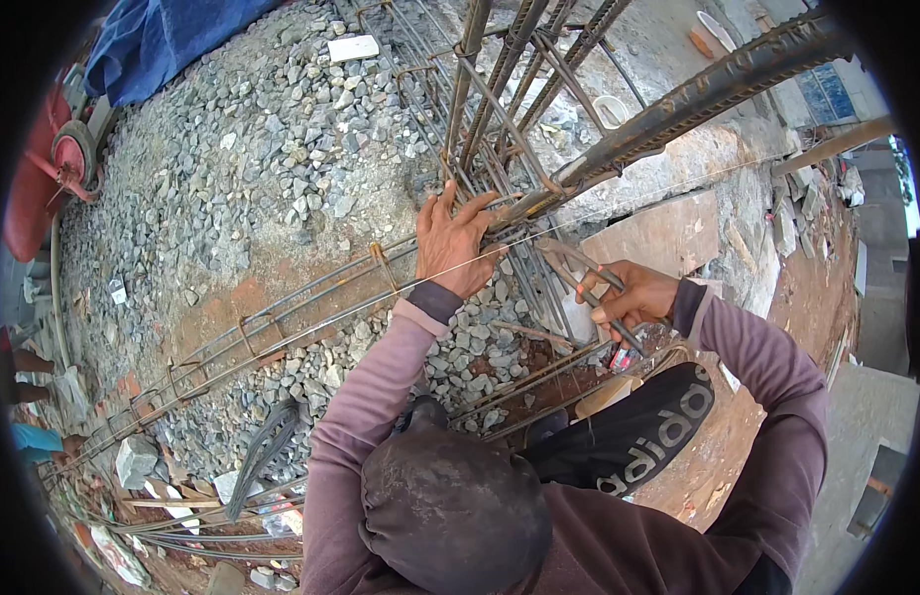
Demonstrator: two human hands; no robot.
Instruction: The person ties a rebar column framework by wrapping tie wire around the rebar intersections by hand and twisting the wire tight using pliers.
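My left hand point(456, 242) lies with its fingers spread over steel bars at the foot of a vertical rebar column point(504, 82). The thumb is beside a taut pale string point(609, 202). Whether the fingertips pinch anything among the bars cannot be told. In my right hand point(632, 297) are tying pincers point(590, 294); their jaws point up-left toward the bar joint, apart from my left hand. A thick ribbed rebar point(690, 97) slants from the joint to the upper right. The long horizontal rebar cage point(270, 321) with stirrups runs leftward from my left hand.
Grey gravel point(281, 149) covers much of the ground. A bundle of tie wire point(263, 457) lies at lower left. Nearby are a board point(657, 234), a blue tarpaulin point(170, 44) and a red wheelbarrow point(40, 182). Another person's hand point(73, 446) shows at the left edge.
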